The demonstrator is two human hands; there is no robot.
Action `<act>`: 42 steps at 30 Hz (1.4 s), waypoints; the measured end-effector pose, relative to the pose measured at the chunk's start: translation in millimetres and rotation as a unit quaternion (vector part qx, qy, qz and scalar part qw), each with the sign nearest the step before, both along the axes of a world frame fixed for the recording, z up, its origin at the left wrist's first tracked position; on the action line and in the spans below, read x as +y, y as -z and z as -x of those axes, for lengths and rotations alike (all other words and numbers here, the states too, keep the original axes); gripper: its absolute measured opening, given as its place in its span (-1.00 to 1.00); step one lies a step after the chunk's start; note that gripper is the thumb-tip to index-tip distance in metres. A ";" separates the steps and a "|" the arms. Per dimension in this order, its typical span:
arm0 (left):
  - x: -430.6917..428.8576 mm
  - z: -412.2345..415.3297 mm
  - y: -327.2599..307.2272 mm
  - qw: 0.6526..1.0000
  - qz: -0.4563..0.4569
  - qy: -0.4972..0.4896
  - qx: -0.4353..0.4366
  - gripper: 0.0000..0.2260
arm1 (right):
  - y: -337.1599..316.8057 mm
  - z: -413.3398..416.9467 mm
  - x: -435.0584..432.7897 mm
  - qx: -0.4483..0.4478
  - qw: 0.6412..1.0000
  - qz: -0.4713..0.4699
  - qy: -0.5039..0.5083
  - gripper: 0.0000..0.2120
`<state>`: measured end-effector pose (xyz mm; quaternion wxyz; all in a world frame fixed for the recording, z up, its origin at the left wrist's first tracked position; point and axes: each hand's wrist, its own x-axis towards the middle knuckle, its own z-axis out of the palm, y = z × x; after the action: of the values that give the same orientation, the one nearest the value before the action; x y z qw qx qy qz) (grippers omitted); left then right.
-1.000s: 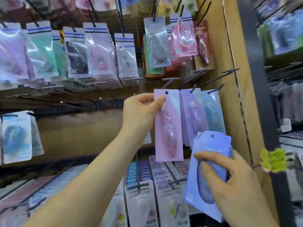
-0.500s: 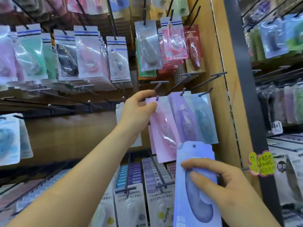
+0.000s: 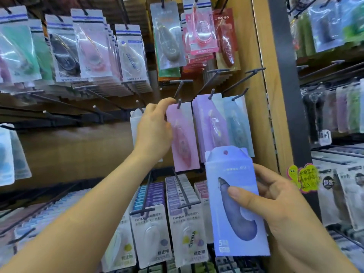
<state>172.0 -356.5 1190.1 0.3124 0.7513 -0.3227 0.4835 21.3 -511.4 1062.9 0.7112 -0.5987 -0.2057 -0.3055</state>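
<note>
Wooden shop shelving with rows of dark wire pegs fills the view, hung thick with packaged correction tapes.

The left hand (image 3: pixel 153 133) is raised to one dark wire peg (image 3: pixel 178 104) and grips the upper left edge of a long pink blister pack (image 3: pixel 183 138), fingers curled, the forefinger reaching up beside the peg. That pack hangs by its punched hole on the peg, long axis upright, its foot swung slightly to the right.

Lower and to the right, the right hand (image 3: pixel 279 203) holds a long pale-blue card pack with a dark blue tape dispenser under clear plastic (image 3: pixel 234 203). The thumb lies across its front and the fingers wrap its right edge. This pack is off the pegs, in front of the display, printed face to the camera. Its long axis is nearly upright, hole end up and leaning a little left; the dispenser's narrow tip points up.

Just right of the pink pack hang a lilac pack (image 3: pixel 208 123) and a teal pack (image 3: pixel 236 123). White packs marked Campus (image 3: pixel 149 233) hang below, and a yellow-and-pink paper tag (image 3: pixel 304 177) sticks out at the right.

The left palm and thumb are hidden behind the hand's back, which covers the pink pack's left edge. The blue pack hides the feet of the lilac and teal packs, and its small print is too blurred to read.
</note>
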 end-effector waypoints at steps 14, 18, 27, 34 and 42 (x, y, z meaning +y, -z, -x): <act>26.9 85.2 69.3 0.893 0.095 0.355 0.260 -0.71 | -1.9 -5.3 24.2 -0.028 0.999 0.027 0.007 -0.64; 38.1 75.3 68.6 0.880 0.141 0.374 0.258 -0.72 | 2.5 -5.7 27.3 0.008 0.995 0.102 0.005 -0.60; 66.3 64.2 71.7 0.875 0.148 0.388 0.248 -0.65 | 1.2 -28.5 58.3 -0.001 0.997 0.074 0.036 -0.51; 122.4 39.3 33.1 0.931 0.201 0.275 0.131 -0.55 | -5.0 -38.8 74.4 -0.018 0.986 0.124 0.111 -0.54; 147.0 15.0 20.6 0.951 0.158 0.227 0.142 -0.58 | -28.2 -57.9 117.7 -0.046 0.979 0.182 0.080 -0.48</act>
<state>157.0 -209.5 1169.5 0.5711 0.6600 -0.3564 0.3334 79.2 -393.7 1091.0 0.5533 -0.7181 -0.2415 -0.3463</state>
